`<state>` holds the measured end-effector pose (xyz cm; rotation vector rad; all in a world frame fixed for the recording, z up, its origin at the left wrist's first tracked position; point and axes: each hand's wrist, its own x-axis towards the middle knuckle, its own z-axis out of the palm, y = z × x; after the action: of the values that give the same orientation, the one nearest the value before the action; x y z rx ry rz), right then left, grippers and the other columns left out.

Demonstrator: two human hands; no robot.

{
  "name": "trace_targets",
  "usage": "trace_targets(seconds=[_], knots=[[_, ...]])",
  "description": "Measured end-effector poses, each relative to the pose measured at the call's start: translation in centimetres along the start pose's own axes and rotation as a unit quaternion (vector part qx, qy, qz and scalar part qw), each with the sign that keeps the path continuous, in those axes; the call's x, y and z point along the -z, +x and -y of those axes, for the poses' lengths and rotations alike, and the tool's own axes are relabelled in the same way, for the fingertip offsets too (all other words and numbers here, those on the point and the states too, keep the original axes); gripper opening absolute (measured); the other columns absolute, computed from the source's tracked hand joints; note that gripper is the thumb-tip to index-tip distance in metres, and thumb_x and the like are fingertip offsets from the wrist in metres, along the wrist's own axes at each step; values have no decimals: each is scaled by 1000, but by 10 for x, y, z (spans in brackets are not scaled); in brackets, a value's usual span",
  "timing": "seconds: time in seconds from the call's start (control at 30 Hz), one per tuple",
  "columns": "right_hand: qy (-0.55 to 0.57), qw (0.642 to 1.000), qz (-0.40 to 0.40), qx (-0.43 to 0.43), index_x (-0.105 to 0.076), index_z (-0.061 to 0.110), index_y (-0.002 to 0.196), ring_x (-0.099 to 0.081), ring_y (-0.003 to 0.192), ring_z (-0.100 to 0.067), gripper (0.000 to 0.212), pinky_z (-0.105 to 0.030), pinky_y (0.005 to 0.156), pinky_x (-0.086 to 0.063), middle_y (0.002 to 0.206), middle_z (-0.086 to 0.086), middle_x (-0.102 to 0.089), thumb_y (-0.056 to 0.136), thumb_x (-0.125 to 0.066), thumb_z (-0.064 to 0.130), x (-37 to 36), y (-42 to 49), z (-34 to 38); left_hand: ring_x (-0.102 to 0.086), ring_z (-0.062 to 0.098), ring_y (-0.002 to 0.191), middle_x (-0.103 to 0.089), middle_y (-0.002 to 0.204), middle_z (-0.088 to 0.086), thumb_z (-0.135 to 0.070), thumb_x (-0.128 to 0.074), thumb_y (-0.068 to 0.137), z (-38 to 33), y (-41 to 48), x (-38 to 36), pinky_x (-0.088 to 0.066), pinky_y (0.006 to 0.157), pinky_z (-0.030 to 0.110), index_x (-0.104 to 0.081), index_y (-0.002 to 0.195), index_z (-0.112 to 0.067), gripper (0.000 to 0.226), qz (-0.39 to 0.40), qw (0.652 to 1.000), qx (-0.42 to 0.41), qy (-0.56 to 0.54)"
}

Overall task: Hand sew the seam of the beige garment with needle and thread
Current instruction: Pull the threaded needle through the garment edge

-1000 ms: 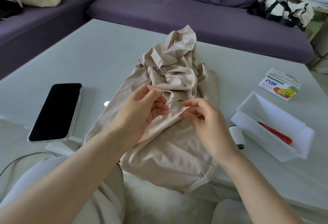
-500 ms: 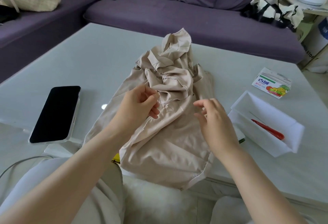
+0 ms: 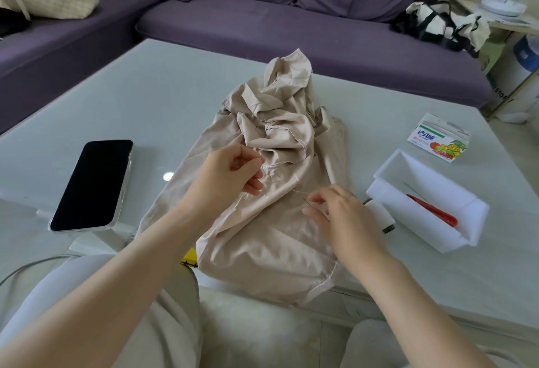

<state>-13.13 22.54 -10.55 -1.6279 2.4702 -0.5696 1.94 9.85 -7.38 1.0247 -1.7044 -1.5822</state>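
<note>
Head view of hand sewing at a pale counter (image 3: 145, 99). The beige garment (image 3: 262, 236) lay crumpled at the middle of the counter, bunched high toward the far edge, with its hemmed end hanging just over the near edge. The left hand (image 3: 230, 175) was curled, thumb and fingertips pinching a fold of the garment beside a stitched seam. The right hand (image 3: 341, 213), just to the right and apart from the left, pinched a thin dark needle (image 3: 304, 199) between thumb and forefinger, the other fingers loosely bent; a fine thread (image 3: 297, 191) ran from the needle to the cloth. A white spool (image 3: 379, 216) lay on the counter beside the right hand, touching a white tray (image 3: 455, 239) that held a red-handled tool (image 3: 431, 213). A small printed box (image 3: 440, 140) sat beyond the tray, toward the right edge. A dark phone (image 3: 92, 185) lay face up toward the left edge. A purple sofa (image 3: 291, 26) stood behind the far edge.
</note>
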Motion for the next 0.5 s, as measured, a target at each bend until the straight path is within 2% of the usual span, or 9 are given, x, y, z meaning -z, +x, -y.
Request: trace_targets(seconds=[0.1, 0.17, 0.3, 0.5], knots=[[-35, 999, 7, -8, -53, 21, 122, -45, 117, -12, 31, -24, 85, -38, 120, 7, -52, 97, -47, 38, -6, 2, 0, -60, 11, 54, -61, 67, 6, -1, -53, 93, -3, -2, -1, -55, 58, 21, -61, 83, -5, 14, 6, 1000, -1, -9], [-62, 998, 12, -1, -51, 21, 124, -44, 118, -12, 31, -21, 84, -34, 121, 7, -52, 99, -43, 37, -10, 4, 1, -61, 12, 56, -61, 68, 7, -1, -53, 93, -5, -3, -2, -56, 60, 22, -61, 85, -3, 12, 11, 1000, -8, -16], [-43, 999, -23, 19, -64, 16, 102, -51, 105, -16, 22, -23, 69, -33, 101, 4, -64, 99, -45, 28, -13, 5, 6, -61, 12, 56, -61, 68, 7, -1, -52, 94, -6, -3, -2, -55, 59, 22, -61, 84, -4, 13, 14, 1000, -11, -14], [41, 996, -79, 14, -71, 16, 97, -54, 90, -17, 18, -28, 61, -31, 82, 3, -68, 96, -53, 18, 3, -1, 9, -62, 11, 56, -63, 66, 2, -1, -53, 92, 1, 4, 1, -56, 62, 24, -63, 84, -9, 15, -8, 997, -35, 68]])
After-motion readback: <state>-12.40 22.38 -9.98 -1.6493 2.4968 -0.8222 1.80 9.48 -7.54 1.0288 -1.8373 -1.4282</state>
